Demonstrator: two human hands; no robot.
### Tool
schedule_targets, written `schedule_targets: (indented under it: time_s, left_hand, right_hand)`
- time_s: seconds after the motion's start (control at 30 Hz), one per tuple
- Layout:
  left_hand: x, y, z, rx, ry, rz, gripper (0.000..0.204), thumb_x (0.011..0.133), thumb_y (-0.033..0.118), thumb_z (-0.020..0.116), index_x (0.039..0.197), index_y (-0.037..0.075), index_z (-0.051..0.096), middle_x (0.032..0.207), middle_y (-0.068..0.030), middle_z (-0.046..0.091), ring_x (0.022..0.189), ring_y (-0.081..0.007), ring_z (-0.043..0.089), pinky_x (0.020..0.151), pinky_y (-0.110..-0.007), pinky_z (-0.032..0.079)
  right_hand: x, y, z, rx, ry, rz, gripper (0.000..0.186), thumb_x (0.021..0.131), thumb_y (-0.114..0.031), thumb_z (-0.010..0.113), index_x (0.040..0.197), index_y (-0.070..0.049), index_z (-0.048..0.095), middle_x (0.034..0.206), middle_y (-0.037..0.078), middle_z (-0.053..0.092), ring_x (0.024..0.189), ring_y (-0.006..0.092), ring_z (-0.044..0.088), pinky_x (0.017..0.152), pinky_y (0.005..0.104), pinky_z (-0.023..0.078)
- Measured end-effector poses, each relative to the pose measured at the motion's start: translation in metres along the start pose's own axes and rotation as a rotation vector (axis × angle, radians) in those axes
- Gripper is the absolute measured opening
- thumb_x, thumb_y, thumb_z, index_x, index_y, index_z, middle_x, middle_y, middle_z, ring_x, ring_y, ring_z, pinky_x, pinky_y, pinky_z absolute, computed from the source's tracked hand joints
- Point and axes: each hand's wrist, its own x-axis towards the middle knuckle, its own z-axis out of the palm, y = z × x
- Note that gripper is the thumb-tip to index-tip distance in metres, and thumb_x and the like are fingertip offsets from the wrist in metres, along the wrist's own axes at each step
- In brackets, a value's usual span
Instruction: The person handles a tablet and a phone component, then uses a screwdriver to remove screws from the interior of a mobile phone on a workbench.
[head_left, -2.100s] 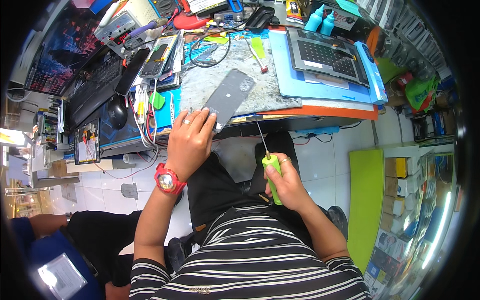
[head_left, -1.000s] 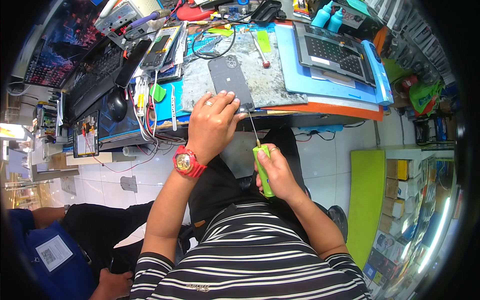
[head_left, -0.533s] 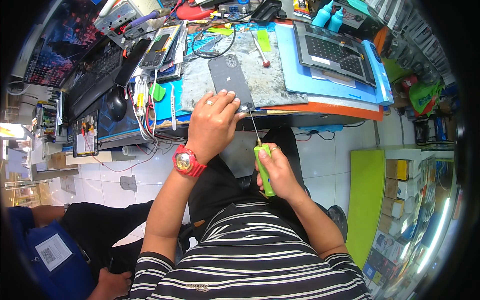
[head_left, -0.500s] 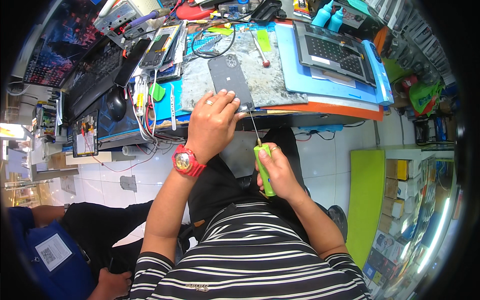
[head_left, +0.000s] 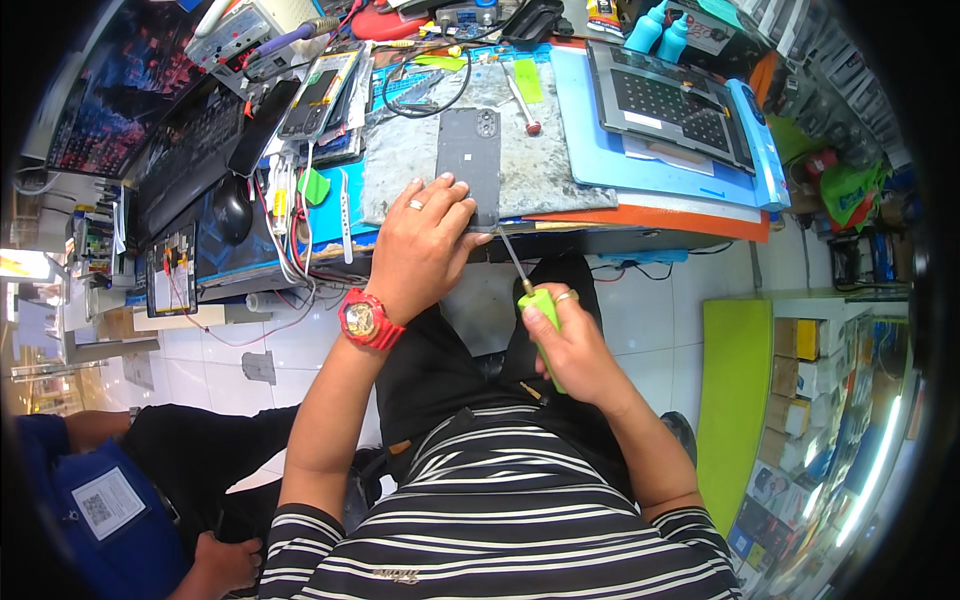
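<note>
Here's the left hand [head_left: 425, 235], fingers laid over the lower left of a dark grey phone [head_left: 472, 155], thumb at its near edge; whether they actually pinch it, I can't tell. The phone lies camera block up on the stained grey mat [head_left: 400, 170], its lower end at the bench edge. And the right hand [head_left: 572, 345] wraps firmly around a green-handled tool [head_left: 540, 306], the thin shaft slanting up to the phone's lower right corner, contact too small to make out.

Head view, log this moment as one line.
left hand: on dark phone; right hand: gripping green-handled tool; tool: pointing toward phone's near end
</note>
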Motion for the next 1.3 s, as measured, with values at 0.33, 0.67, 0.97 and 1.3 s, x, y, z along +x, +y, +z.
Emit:
schedule_targets:
  time_s: [0.33, 0.67, 0.97, 1.3]
  left_hand:
    - [-0.001, -0.014, -0.001, -0.040, -0.024, 0.057, 0.027, 0.089, 0.017, 0.081, 0.113, 0.006, 0.076, 0.128, -0.0111, 0.073, 0.131, -0.0317, 0.065, 0.112, -0.052, 0.050]
    - [-0.002, -0.012, 0.000, -0.052, -0.011, 0.040, 0.027, 0.088, 0.016, 0.081, 0.112, 0.005, 0.076, 0.129, -0.0116, 0.073, 0.131, -0.0316, 0.065, 0.112, -0.052, 0.049]
    - [-0.003, -0.014, 0.002, -0.031, 0.005, 0.067, 0.029, 0.089, 0.020, 0.081, 0.113, 0.005, 0.075, 0.128, -0.0103, 0.072, 0.130, -0.0307, 0.065, 0.111, -0.052, 0.049]
    - [-0.002, -0.012, 0.000, -0.063, -0.008, 0.049, 0.029, 0.087, 0.015, 0.082, 0.113, 0.003, 0.075, 0.128, -0.0126, 0.073, 0.131, -0.0325, 0.065, 0.112, -0.052, 0.049]
  right_hand:
    - [0.000, 0.002, 0.014, 0.185, -0.087, 0.118, 0.045, 0.112, -0.039, 0.054, 0.130, 0.002, 0.052, 0.074, 0.006, 0.061, 0.054, 0.0135, 0.062, 0.050, 0.0303, 0.050]
    - [0.000, 0.004, 0.010, 0.283, -0.106, 0.143, 0.043, 0.112, -0.039, 0.054, 0.126, 0.001, 0.051, 0.083, 0.006, 0.059, 0.056, 0.0132, 0.061, 0.050, 0.0300, 0.051]
    - [0.000, 0.007, 0.009, 0.281, -0.111, 0.137, 0.042, 0.112, -0.039, 0.054, 0.126, 0.000, 0.051, 0.084, 0.006, 0.059, 0.056, 0.0136, 0.061, 0.049, 0.0299, 0.050]
    - [0.001, 0.009, 0.007, 0.242, -0.143, 0.125, 0.041, 0.114, -0.039, 0.048, 0.132, -0.002, 0.047, 0.091, 0.007, 0.056, 0.057, 0.0131, 0.059, 0.051, 0.0285, 0.050]
